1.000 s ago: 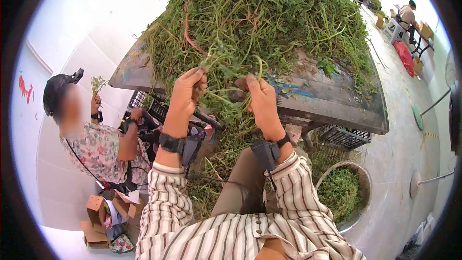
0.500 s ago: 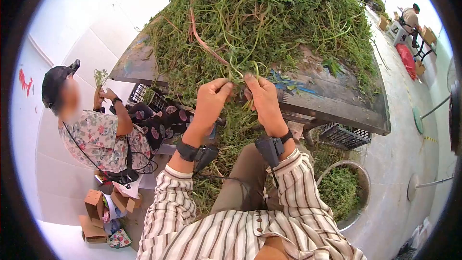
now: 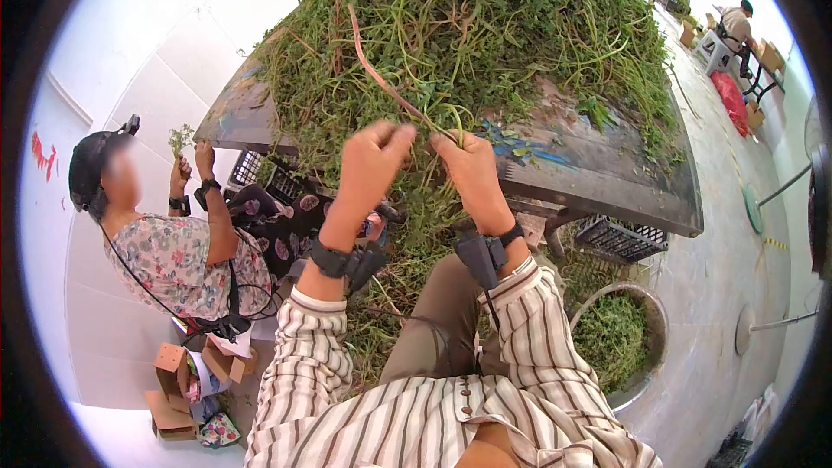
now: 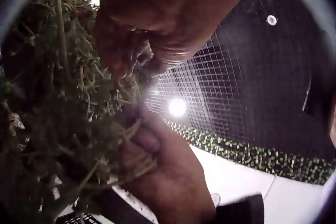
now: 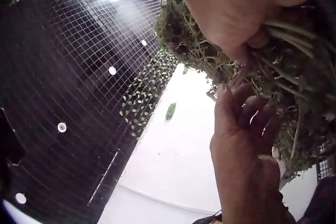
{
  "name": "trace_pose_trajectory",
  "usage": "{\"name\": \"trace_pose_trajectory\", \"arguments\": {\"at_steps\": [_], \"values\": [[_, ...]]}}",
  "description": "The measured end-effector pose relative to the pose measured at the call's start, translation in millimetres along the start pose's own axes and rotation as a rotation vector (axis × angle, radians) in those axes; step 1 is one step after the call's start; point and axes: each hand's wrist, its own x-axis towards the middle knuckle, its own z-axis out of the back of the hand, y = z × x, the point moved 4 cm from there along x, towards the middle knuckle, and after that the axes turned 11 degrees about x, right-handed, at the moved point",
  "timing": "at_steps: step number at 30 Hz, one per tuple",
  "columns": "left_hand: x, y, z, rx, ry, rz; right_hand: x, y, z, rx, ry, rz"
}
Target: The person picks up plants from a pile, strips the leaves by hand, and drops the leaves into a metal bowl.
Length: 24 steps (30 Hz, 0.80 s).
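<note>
In the head view the right hand (image 3: 472, 175) pinches several green stems, with a long reddish stem (image 3: 373, 72) running from it up over the heap of leafy plants (image 3: 485, 26). Close on its left is the left hand (image 3: 371, 166), fingers bent and thumb near the fingertips. The right wrist view shows stems (image 5: 291, 37) in the grip of the right hand (image 5: 241, 8), while the left hand (image 5: 244, 155) has its fingertips close to it. Whether the left fingertips hold a thin piece is unclear. Leaves partly hide the fingers in the left wrist view.
The heap lies on a dark table (image 3: 607, 195). Black crates (image 3: 620, 243) stand below it, and a round tub (image 3: 663, 329) of greens is at right. A seated person (image 3: 182, 243) holds a sprig at left, near cardboard boxes (image 3: 171, 373).
The left hand went from leafy stems at left to the right hand's fingertips, then drew back slightly left. The reddish stem now reaches the right hand, which has stayed nearly in place.
</note>
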Motion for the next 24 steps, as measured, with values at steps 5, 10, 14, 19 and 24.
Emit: {"name": "trace_pose_trajectory", "arguments": {"at_steps": [5,10,14,19,24], "values": [[39.1,6.7,0.8,-0.261,-0.014,0.200,0.9,-1.7,-1.0,-0.125,0.009,0.039],[65.6,12.4,-10.3,-0.395,0.068,0.171,4.4,-4.8,6.3,-0.210,-0.016,0.122],[91.4,12.0,23.6,-0.436,-0.102,0.186,2.6,1.8,17.2,-0.369,-0.071,0.179],[115.9,8.4,54.8,-0.546,-0.224,0.198,-1.8,12.9,40.3,-0.068,-0.178,0.085],[140.8,26.9,29.6,-0.596,-0.090,0.212,-2.8,19.9,48.9,0.243,-0.261,0.111]]}}
